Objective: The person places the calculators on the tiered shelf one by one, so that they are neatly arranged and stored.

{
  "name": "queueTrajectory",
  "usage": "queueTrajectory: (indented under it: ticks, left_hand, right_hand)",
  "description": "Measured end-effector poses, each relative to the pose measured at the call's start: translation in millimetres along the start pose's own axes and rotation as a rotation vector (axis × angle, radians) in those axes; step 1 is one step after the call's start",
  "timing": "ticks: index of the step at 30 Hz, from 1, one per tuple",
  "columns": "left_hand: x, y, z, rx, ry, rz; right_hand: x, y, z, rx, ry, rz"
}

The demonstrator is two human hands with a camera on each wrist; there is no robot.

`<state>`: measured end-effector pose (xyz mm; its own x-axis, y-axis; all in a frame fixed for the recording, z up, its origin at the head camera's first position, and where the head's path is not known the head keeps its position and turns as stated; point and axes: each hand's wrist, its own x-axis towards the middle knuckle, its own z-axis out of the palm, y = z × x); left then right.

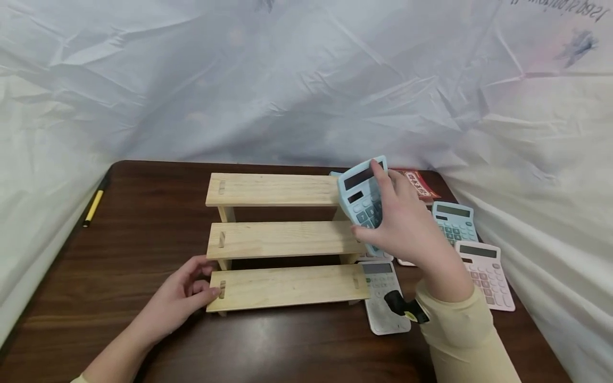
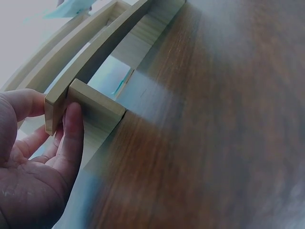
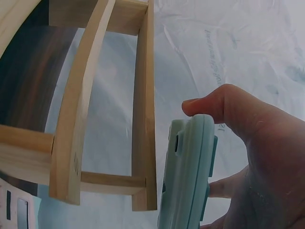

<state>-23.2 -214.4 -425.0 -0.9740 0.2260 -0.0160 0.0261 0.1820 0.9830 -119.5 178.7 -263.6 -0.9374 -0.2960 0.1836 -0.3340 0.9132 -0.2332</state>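
Observation:
A three-tier wooden rack (image 1: 287,239) stands on the dark wooden table. My left hand (image 1: 184,290) holds the left end of its lowest board (image 1: 287,287), thumb on top and fingers beneath, as the left wrist view also shows. My right hand (image 1: 407,223) grips a light blue calculator (image 1: 359,194) by its edges, tilted, over the right end of the upper boards. From the side, the right wrist view shows this blue calculator (image 3: 186,171) between thumb and fingers, apart from the rack (image 3: 71,119).
Right of the rack lie a white calculator (image 1: 383,298), another blue calculator (image 1: 455,221) and a pink calculator (image 1: 486,274). A red packet (image 1: 416,183) is at the back right. A yellow and black pen (image 1: 94,205) lies at the left edge. Plastic sheeting (image 1: 287,80) hangs behind.

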Motion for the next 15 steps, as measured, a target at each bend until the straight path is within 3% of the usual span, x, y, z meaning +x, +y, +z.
queueTrajectory:
  ticks: [15]
  left_hand:
    - [-0.6, 1.3, -0.4, 0.004, -0.007, -0.009]
  right_hand:
    - [10.3, -22.6, 14.5, -0.025, 0.04, -0.018]
